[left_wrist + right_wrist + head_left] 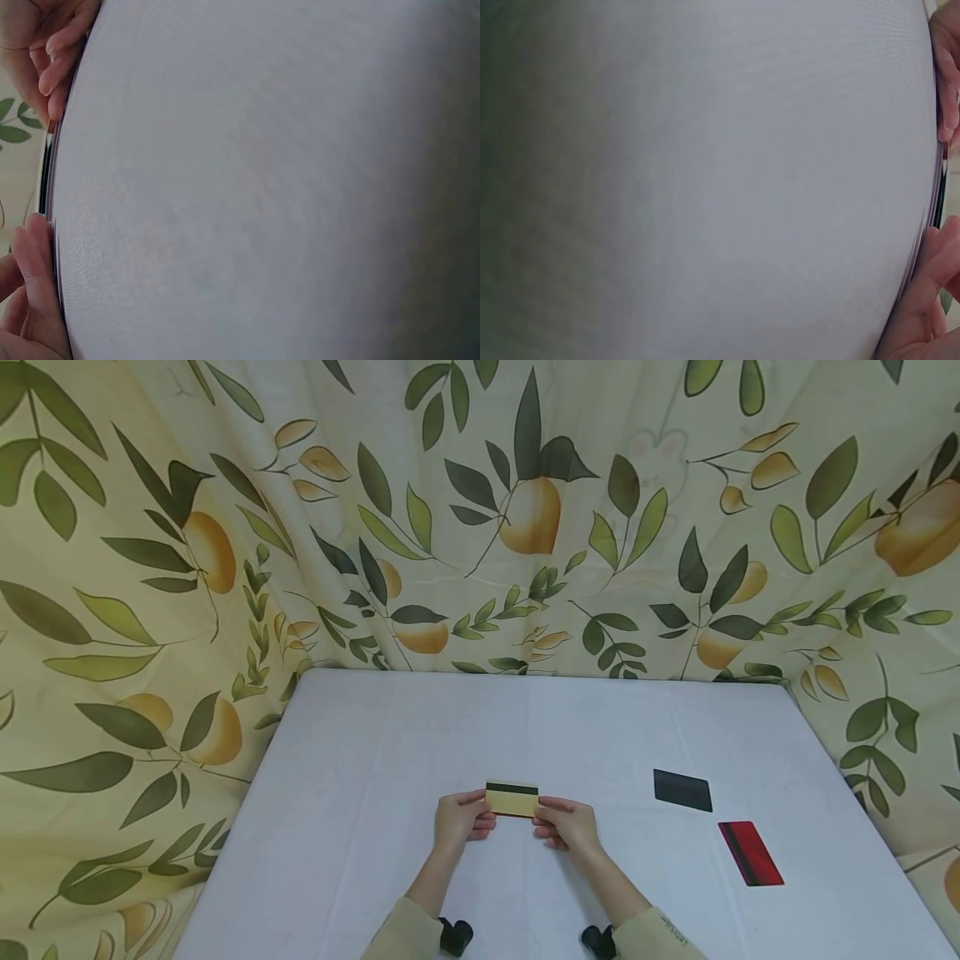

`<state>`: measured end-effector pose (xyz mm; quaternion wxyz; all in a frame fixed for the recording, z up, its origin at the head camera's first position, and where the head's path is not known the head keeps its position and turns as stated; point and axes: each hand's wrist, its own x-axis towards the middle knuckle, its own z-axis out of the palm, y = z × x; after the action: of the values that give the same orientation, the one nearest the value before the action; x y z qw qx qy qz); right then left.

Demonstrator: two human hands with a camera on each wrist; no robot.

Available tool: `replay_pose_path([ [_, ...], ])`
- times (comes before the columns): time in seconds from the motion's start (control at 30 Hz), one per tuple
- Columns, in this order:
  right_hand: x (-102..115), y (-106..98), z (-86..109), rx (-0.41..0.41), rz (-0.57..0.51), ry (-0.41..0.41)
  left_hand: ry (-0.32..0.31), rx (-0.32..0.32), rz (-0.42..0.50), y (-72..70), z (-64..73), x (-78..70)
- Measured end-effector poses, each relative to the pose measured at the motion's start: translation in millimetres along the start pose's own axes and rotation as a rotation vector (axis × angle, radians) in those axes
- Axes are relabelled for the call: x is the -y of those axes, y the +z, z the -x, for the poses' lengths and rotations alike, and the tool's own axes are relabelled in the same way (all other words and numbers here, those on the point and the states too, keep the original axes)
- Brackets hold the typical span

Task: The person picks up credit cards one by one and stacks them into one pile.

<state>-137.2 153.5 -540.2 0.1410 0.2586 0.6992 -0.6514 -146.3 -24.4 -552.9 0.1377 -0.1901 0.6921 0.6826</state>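
Note:
A gold card point(512, 804) with a black stripe along its upper part is held between both hands near the middle of the table in the head view. My left hand point(460, 821) pinches its left end between thumb and fingers. At the opposite end, my right hand point(568, 823) pinches it the same way. A thin reddish line shows along the card's lower edge. Both wrist views catch only fingers and a sliver of the card at the border, seen nearly edge-on.
The white-covered table point(360, 827) carries a dark card point(682, 790) and, closer, a red card point(757, 853) with a black stripe, both to the right of my hands. A leaf-and-fruit patterned curtain point(480, 593) hangs behind and along the sides.

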Motion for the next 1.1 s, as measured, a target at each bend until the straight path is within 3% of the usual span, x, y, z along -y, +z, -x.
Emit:
replay_pose_path([
  [0.27, 0.2, -0.9, -1.2, 0.0, 0.016, 0.002, 0.028, 0.0, -0.024, -0.1, -0.1, -0.9],
  [0.73, -0.3, -1.2, -1.1, -0.01, 0.077, -0.031, 0.034, -0.076, -0.056, 5.6, 1.9, -2.2],
  [1.1, -4.0, 0.1, -2.8, -0.03, 0.115, -0.078, 0.045, -0.074, -0.061, 5.5, 3.4, -1.4],
])
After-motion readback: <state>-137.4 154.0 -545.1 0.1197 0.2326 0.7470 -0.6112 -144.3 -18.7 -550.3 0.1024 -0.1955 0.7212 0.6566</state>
